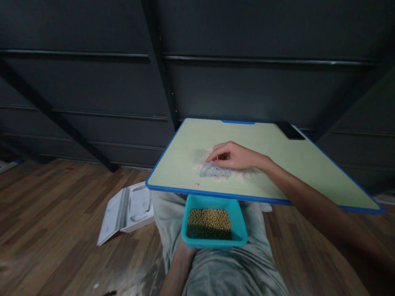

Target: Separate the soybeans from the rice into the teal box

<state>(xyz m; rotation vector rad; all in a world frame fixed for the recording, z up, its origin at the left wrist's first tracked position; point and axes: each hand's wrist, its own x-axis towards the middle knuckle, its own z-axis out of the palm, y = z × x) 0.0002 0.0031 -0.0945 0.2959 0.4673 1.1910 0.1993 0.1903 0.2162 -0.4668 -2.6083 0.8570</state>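
My right hand (231, 156) is over the board table, its thumb and forefinger closed on the curved upper edge of a clear protractor (210, 171) with blue markings. The protractor's straight edge faces me. Small pale grains (243, 176) lie scattered around and under it, with a few yellowish bits at its lower edge. Below the table's near edge, a teal plastic basin (239, 224) sits at my lap, partly filled with round yellow-brown beans (212, 222). My left hand (187, 248) supports the basin from underneath at its near left; its fingers are hidden.
The pale green folding table (173, 168) has a blue rim. A black phone (290, 130) rests at its far right edge. An open white box (135, 207) is on the wooden floor at left. A dark panelled wall (247, 90) stands close behind the table.
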